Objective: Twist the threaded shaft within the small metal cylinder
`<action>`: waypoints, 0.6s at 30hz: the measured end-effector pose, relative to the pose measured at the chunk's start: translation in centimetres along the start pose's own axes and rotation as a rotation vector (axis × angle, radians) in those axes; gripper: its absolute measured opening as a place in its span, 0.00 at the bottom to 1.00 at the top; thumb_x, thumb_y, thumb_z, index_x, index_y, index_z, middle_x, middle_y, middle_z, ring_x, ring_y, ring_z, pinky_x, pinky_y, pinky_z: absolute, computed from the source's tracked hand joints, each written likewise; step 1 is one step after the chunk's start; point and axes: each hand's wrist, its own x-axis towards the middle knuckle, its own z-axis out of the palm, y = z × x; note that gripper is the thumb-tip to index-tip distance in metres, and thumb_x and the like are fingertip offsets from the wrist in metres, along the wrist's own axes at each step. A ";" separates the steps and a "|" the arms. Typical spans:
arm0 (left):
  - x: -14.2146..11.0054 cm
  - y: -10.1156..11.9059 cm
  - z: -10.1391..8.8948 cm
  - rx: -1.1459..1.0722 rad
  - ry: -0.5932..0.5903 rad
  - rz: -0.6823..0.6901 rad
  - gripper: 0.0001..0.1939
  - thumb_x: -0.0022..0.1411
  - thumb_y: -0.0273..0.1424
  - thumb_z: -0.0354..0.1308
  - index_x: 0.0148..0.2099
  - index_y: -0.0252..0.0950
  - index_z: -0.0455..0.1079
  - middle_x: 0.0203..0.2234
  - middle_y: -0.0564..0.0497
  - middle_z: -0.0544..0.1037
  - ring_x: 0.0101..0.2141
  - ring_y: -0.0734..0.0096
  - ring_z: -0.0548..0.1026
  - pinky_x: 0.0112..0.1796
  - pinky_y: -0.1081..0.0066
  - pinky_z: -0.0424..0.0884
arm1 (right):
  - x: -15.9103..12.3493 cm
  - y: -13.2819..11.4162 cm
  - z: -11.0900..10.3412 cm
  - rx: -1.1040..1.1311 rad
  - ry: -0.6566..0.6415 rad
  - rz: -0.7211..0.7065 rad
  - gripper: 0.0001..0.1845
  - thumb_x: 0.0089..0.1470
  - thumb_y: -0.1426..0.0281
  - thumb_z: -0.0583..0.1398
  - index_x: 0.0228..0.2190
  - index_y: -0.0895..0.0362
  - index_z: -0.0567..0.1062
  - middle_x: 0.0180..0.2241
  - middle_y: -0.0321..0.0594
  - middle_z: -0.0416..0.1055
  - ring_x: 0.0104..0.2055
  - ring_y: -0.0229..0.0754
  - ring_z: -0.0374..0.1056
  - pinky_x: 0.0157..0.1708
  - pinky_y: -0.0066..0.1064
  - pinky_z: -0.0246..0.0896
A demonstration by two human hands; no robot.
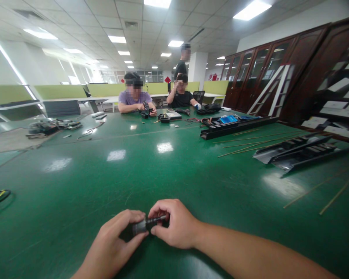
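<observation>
left hand (112, 237): thumb and fingers clasp the grey cylindrical end of a metal part (139, 227) | right hand (178, 225): fingers curl around its dark shaft (154, 221) | part: between both hands, above or on green table (139, 174), near side | right forearm (238, 242): reaches in from lower right

Big bright office, light panels (252, 9) glowing overhead
Those panels are sitting in a white tiled ceiling (203, 15) and reflecting off a glossy green tabletop (133, 166), daylight's coming in through windows (74, 80) on the left, lime-green partitions (100, 90) are running along the back by some white desks (112, 99), a white pillar (198, 64) is rising behind them, and over on the right dark wooden cabinets (305, 54) with glass doors are lining the wall (279, 23), white stepladder (281, 87) standing in front.
</observation>
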 end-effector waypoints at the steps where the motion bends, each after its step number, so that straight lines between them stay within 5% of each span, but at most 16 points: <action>1: -0.1 0.0 0.0 0.002 0.002 -0.001 0.10 0.62 0.29 0.64 0.46 0.42 0.70 0.39 0.52 0.80 0.39 0.70 0.80 0.41 0.75 0.76 | 0.0 0.0 0.0 -0.007 0.000 0.003 0.11 0.42 0.76 0.65 0.33 0.56 0.78 0.26 0.32 0.72 0.26 0.35 0.64 0.27 0.24 0.58; 18: 0.1 0.3 0.1 0.010 0.061 0.004 0.11 0.60 0.29 0.65 0.46 0.42 0.72 0.38 0.52 0.81 0.38 0.69 0.81 0.40 0.76 0.77 | 0.1 0.0 0.0 -0.038 -0.011 0.057 0.07 0.46 0.70 0.65 0.31 0.57 0.82 0.25 0.34 0.73 0.26 0.36 0.65 0.27 0.25 0.57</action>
